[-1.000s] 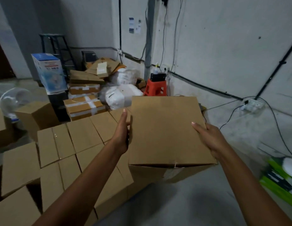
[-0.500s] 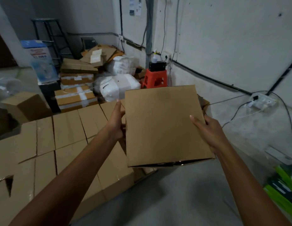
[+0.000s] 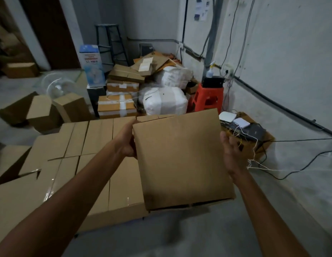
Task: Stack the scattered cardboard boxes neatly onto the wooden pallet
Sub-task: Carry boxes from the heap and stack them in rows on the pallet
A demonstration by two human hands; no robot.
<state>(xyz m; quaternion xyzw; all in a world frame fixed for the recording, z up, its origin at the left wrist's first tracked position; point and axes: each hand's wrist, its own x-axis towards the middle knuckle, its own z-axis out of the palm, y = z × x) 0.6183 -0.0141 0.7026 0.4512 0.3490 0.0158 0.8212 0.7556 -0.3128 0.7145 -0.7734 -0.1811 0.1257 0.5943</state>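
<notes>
I hold a plain brown cardboard box in mid-air between both hands. My left hand grips its left side near the top corner, fingers curled round the edge. My right hand holds its right side, fingers wrapped behind it. Below and to the left lies a flat layer of stacked cardboard boxes, side by side; the pallet under them is hidden. The held box overlaps the right end of that layer.
Loose boxes lie tipped at the back left by a fan. Taped parcels, white sacks and a red stool crowd the corner. A box with electronics and cables sits right. Grey floor lies near me.
The view has swung left and down toward the box layer. The held box has dropped lower and tilted its top face toward me; both hands have kept their hold on its sides.
</notes>
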